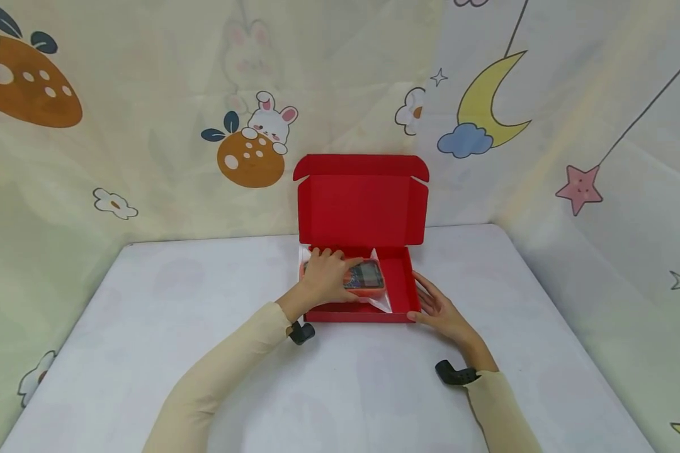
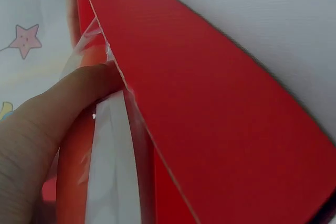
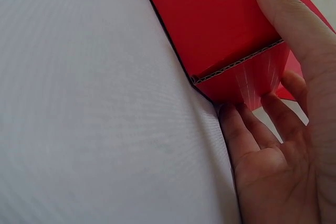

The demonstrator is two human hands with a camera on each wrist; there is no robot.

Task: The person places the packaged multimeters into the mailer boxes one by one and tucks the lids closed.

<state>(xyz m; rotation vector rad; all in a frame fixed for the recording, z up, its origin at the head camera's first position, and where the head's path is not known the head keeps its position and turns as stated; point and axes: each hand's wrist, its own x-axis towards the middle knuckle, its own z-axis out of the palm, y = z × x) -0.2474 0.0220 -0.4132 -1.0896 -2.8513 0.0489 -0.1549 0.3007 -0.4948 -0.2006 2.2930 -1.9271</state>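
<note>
A red cardboard box point(image 1: 368, 314) stands on the table with its lid point(image 1: 359, 204) raised at the back. Inside it lies an orange and dark digital multimeter point(image 1: 367, 275) with a grey screen, wrapped in a clear plastic bag point(image 1: 382, 303). My left hand point(image 1: 324, 277) reaches over the front wall and grips the bagged multimeter, covering its left part. In the left wrist view the thumb point(image 2: 79, 90) lies along the orange side point(image 2: 73, 182), by the box wall. My right hand point(image 1: 441, 314) holds the box's front right corner point(image 3: 241, 74), thumb in front, fingers against the side.
A white cloth covers the table point(image 1: 340, 390). Behind and beside it hangs a printed curtain point(image 1: 362, 75) with bunny, moon and star drawings. The raised lid stands close to the back curtain. Each wrist wears a black camera band point(image 1: 301, 333).
</note>
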